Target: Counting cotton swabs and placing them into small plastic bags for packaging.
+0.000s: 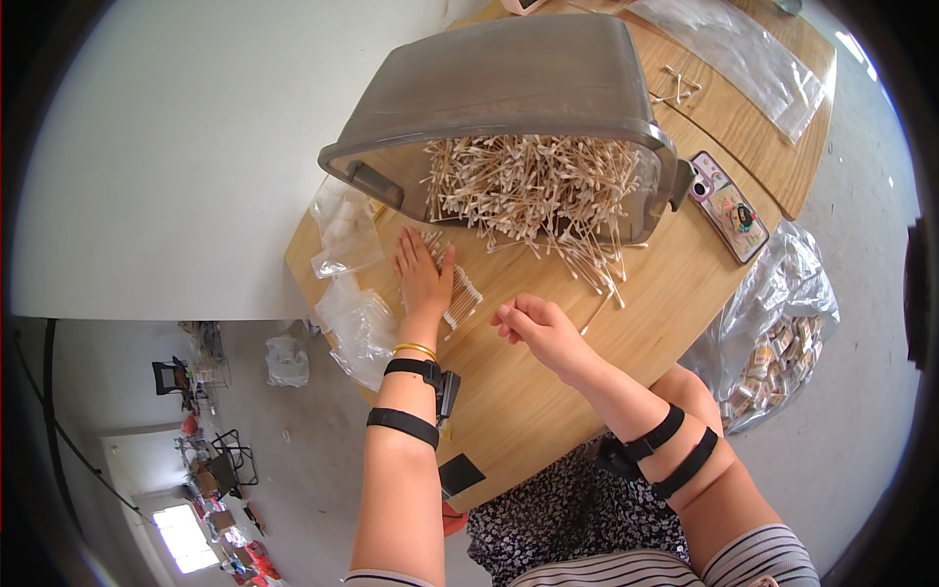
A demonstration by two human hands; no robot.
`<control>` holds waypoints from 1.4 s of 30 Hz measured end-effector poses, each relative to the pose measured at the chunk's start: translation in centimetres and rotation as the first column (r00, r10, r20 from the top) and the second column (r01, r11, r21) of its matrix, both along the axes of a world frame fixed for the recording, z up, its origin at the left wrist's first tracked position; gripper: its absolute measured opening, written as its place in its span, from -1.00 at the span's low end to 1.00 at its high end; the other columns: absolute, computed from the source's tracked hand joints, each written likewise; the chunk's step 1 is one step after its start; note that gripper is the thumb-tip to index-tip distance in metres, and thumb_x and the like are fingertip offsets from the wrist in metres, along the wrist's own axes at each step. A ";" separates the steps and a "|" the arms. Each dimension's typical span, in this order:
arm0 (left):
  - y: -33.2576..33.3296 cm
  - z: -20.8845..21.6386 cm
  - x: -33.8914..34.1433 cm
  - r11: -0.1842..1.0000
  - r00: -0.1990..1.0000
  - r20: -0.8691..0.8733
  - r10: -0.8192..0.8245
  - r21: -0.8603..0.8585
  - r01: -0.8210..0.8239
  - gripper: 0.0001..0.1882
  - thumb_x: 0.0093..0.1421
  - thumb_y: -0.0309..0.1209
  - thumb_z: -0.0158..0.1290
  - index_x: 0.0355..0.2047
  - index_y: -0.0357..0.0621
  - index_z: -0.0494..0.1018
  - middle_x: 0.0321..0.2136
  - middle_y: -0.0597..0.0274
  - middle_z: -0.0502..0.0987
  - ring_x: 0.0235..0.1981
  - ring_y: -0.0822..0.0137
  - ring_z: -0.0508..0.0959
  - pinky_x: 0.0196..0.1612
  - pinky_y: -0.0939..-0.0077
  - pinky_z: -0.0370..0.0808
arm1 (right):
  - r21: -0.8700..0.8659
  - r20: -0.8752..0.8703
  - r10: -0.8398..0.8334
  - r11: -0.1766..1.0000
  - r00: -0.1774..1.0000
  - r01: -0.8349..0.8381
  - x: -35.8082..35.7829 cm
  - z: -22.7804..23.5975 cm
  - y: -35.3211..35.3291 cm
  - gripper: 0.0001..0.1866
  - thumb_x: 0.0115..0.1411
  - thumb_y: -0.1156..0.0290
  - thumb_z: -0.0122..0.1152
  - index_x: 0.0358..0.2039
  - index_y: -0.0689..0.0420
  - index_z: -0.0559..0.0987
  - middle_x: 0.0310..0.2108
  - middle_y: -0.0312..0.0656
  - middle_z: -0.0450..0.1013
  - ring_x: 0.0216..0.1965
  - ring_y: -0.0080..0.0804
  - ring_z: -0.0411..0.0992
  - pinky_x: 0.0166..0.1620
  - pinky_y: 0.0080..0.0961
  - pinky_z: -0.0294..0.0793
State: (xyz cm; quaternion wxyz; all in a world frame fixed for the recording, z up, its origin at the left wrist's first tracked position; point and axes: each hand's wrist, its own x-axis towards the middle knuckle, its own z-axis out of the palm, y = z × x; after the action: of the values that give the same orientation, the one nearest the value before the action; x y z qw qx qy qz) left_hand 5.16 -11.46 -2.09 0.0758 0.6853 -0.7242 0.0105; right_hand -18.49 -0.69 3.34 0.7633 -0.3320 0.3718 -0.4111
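My left hand (425, 279) lies flat, fingers stretched out, over a row of cotton swabs (463, 301) set side by side on the wooden table (528, 421). Part of that row is hidden under the palm. To its right, my right hand (533, 328) is closed in a pinch above the table; whatever its fingertips hold, if anything, is too small to make out. Beyond both hands, a grey translucent plastic bin (499, 78) rests on its side. Its mouth faces me, and a heap of loose cotton swabs (538, 186) spills from it onto the table.
Clear plastic bags (357, 328) lie left of my left hand. A phone in a decorated case (729, 207) sits at the right edge. Another clear bag (743, 59) and a few stray swabs (677, 88) are at the back right. A bag of small packs (778, 362) stands beside the table.
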 end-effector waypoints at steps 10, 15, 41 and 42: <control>2.6 0.3 -1.2 0.996 0.997 -0.004 -0.073 0.046 0.073 -0.08 0.36 0.17 -0.28 0.38 -0.44 -0.14 0.39 -0.27 -0.05 0.42 -0.16 -0.08 0.42 -0.05 -0.19 | -0.063 -0.035 -0.018 0.998 0.999 0.016 0.2 -0.9 -0.1 -0.67 0.38 0.23 0.01 -0.25 0.26 0.57 -0.42 -0.30 0.49 -0.35 -0.57 0.41 -0.20 -0.56 0.44; 4.7 0.3 -1.9 0.993 0.992 -0.047 -0.118 -0.003 0.118 -0.09 0.36 0.14 -0.24 0.38 -0.43 -0.14 0.38 -0.28 -0.04 0.42 -0.19 -0.08 0.41 -0.08 -0.19 | -0.033 0.000 -0.074 0.997 0.997 0.074 -0.8 -0.1 -1.0 -0.72 0.41 0.25 0.00 -0.24 0.20 0.55 -0.42 -0.39 0.45 -0.32 -0.63 0.36 -0.15 -0.63 0.39; 5.8 0.6 -1.7 0.990 0.992 -0.106 -0.069 0.117 0.081 -0.04 0.36 0.15 -0.23 0.38 -0.47 -0.23 0.40 -0.31 -0.16 0.45 -0.15 -0.22 0.42 -0.09 -0.31 | -0.018 0.046 -0.110 0.994 0.993 0.110 -1.9 0.1 -1.0 -0.71 0.42 0.23 -0.02 -0.26 0.19 0.54 -0.44 -0.41 0.42 -0.34 -0.65 0.35 -0.16 -0.64 0.38; 5.2 0.5 -1.8 0.990 0.994 -0.099 -0.046 0.126 0.058 -0.04 0.36 0.16 -0.24 0.38 -0.48 -0.23 0.40 -0.32 -0.16 0.45 -0.15 -0.22 0.42 -0.10 -0.32 | -0.016 0.044 -0.111 0.994 0.993 0.111 -1.9 0.0 -1.1 -0.71 0.42 0.23 -0.02 -0.26 0.19 0.54 -0.44 -0.41 0.42 -0.34 -0.65 0.35 -0.16 -0.64 0.38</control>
State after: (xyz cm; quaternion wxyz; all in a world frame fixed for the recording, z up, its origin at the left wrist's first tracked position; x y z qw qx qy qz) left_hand 3.39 -6.23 -1.61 0.0662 0.6694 -0.7365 -0.0712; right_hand -20.40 -1.75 3.32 0.7439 -0.3089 0.3693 -0.4634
